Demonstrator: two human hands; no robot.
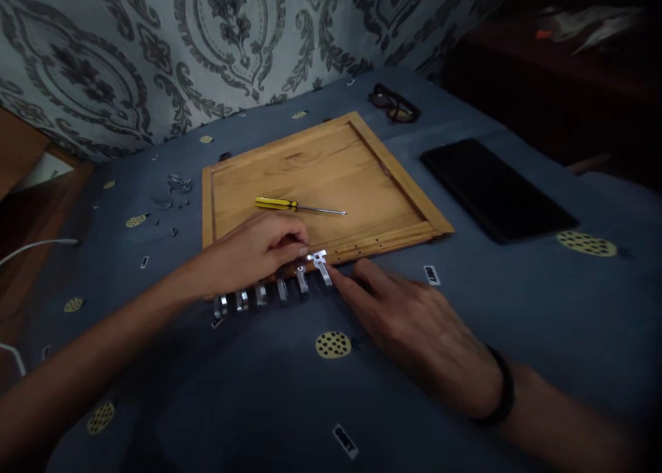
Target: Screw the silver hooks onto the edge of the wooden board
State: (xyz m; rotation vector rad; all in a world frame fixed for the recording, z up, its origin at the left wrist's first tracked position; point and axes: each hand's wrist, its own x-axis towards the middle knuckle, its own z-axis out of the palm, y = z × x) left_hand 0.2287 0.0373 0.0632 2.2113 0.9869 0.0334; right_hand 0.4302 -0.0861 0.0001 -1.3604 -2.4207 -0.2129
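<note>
A wooden framed board lies flat on a blue bedsheet, with a yellow-handled screwdriver resting on it. Several small metal brackets stick out in a row along the board's near edge. My left hand rests on that edge with its fingers curled down over the rightmost metal bracket. My right hand lies flat on the sheet just right of it, fingers stretched out, the index fingertip touching that bracket's lower end. A black band sits on my right wrist.
A black phone or tablet lies to the right of the board. Dark glasses sit behind the board. Small screws and metal parts are scattered at the left. White cables run at the far left. Patterned fabric rises behind.
</note>
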